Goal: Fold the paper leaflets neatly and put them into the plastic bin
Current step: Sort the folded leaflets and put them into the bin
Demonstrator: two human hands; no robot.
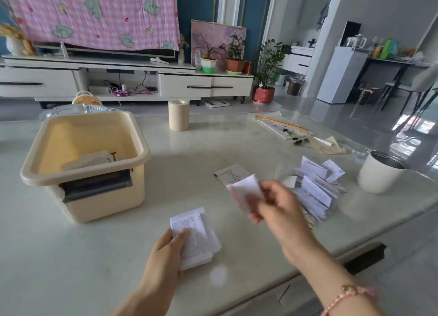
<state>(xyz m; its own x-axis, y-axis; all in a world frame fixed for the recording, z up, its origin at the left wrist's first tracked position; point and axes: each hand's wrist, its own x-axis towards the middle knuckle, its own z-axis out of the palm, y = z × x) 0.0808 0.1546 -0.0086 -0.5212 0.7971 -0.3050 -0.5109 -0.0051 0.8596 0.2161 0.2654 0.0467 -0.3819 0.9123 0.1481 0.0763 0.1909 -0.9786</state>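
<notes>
Two hands are busy at once, and that is where trouble could start: the left hand [166,251] grips a stack of folded leaflets [196,237] close to the table [106,263], thumb pressed on top and fingers curled beneath, while the right hand [277,204] pinches a single leaflet [246,190] in the air, too blurred to tell how far it is folded. If that sheet is added to the stack with a loose crease, it will likely spring open and push the others askew, and the thumb must lift to admit it, which is when the whole stack could fan out or slide. The edges of the held stack already look slightly stepped, so a careless squeeze may set them crooked. The plastic bin [144,149] stands well to the left with a few folded sheets [88,161] lying on its floor; dropping the stack from above the rim could scatter it over them. On the right, the loose pile [315,187] of unfolded leaflets lies near a white cup [376,173], and a hasty reach could sweep papers off the table edge or knock the cup. One more sheet [233,174] lies flat beyond the right hand and is easily overlooked
</notes>
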